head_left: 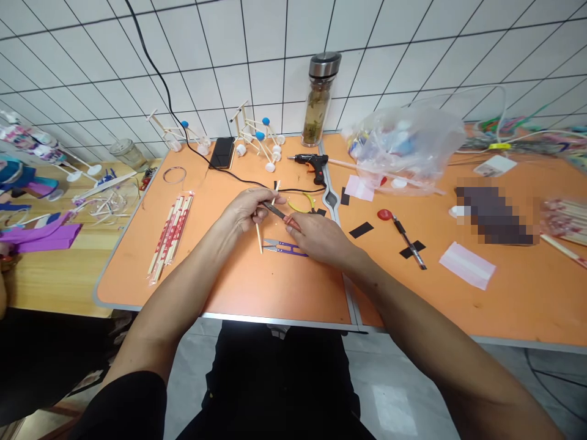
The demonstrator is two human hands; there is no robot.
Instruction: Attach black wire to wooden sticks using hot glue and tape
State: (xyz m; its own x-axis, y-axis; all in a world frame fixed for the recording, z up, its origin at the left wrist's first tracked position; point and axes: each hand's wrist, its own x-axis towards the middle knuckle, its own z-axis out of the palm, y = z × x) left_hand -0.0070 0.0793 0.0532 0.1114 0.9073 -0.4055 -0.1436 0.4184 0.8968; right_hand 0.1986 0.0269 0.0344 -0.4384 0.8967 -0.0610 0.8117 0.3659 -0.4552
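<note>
My left hand [247, 211] is closed around a thin wooden chopstick [259, 237], whose ends stick out above and below the fingers. In my right hand [316, 237] is a red-handled tool with a flat grey blade [276, 211]; I cannot tell whether it is a knife or a file. Its blade lies across the chopstick at the left fingers. Just below the hands are purple-handled thread snips [287, 247], partly under my right hand. Yellow-handled pliers [309, 201] lie behind it, partly hidden.
Wrapped chopsticks [170, 237] lie left. Along the back stand stick models [260, 135], a phone [222, 153], a glue gun [312, 164] with its black cord, a tea bottle [316, 104] and a plastic bag [408, 146]. A pen [408, 241] lies right.
</note>
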